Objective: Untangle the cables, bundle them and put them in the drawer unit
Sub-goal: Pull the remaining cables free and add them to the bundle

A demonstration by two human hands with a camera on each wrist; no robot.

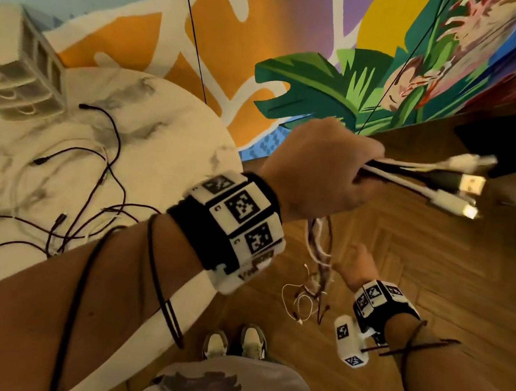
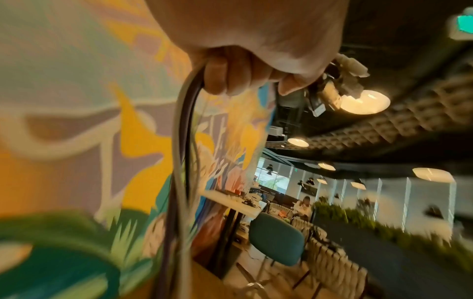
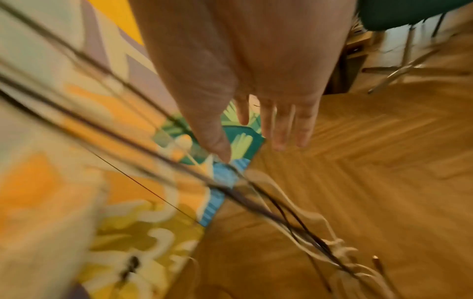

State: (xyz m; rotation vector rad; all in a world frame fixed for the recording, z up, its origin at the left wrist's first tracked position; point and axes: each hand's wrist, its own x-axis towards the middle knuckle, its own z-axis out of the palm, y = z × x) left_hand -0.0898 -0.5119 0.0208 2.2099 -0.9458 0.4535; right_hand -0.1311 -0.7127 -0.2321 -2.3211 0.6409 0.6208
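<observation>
My left hand [image 1: 363, 174] is raised and grips a bunch of black and white cables [image 1: 420, 177] just behind their USB plugs. In the left wrist view its curled fingers [image 2: 230, 76] wrap the cable bunch [image 2: 184, 141], which hangs straight down. The strands [image 1: 319, 248] drop to loose ends on the wooden floor. My right hand [image 1: 356, 267] is lower, beside the hanging strands, with fingers [image 3: 279, 129] straight and holding nothing. The cables [image 3: 256, 202] pass just under its thumb; the blur hides any contact. More cables [image 1: 84, 186] lie tangled on the marble table. The white drawer unit [image 1: 17, 69] stands at its far left.
The round marble table [image 1: 179, 110] is to my left, with a painted mural wall behind it. A dark desk [image 1: 493, 136] is at the upper right and a teal chair [image 2: 276, 242] stands beyond it. My shoes [image 1: 238, 343] are on the herringbone wood floor.
</observation>
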